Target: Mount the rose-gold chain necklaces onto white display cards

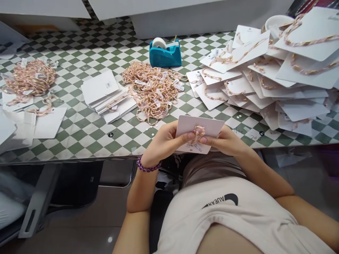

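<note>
Both my hands hold one white card [201, 123] at the table's front edge. My left hand [168, 141] grips its left side, the thumb pressing beside a small pink and gold beaded bundle [199, 131] at the card's middle. My right hand [225, 141] grips the right side, with its thumb just below the bundle. The fingers behind the card are hidden. Printed marks and a small tag show under the thumbs. Beyond the card lies a heap of pink and gold beaded strands [156, 88] with small tags.
A teal tape dispenser [165, 54] stands behind the heap. White cards [100, 86] are stacked left of it. Many cards with beaded strands [291, 95] pile up at the right. Another bead heap [34, 77] and cards [50, 123] lie at the far left.
</note>
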